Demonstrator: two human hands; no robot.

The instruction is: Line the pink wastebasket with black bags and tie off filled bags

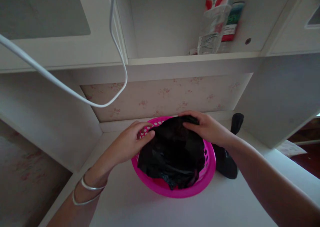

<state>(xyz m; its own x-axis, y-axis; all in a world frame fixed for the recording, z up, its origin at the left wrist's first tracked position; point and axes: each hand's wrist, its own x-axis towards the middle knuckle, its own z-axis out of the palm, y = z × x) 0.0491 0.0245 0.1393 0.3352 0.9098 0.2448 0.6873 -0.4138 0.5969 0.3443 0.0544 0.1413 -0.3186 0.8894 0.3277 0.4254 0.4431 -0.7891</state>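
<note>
A bright pink plastic basket (pixel 175 193) with round holes in its wall stands on the white surface. Over its opening lies a crumpled black plastic bag (pixel 173 150), which covers most of the inside; a bit of red shows beneath its near edge. My left hand (pixel 130 141) is at the basket's left side, thumb and fingers closed on the bag's edge by the rim. At the far right edge of the bag, my right hand (pixel 208 126) pinches the plastic between thumb and fingers.
A black object (pixel 226 162) with an upright part stands right of the basket, partly behind my right forearm. A white cable (pixel 100 105) hangs in front at upper left. On the shelf above are a clear plastic bottle (pixel 211 37) and a red-and-green package (pixel 232 22).
</note>
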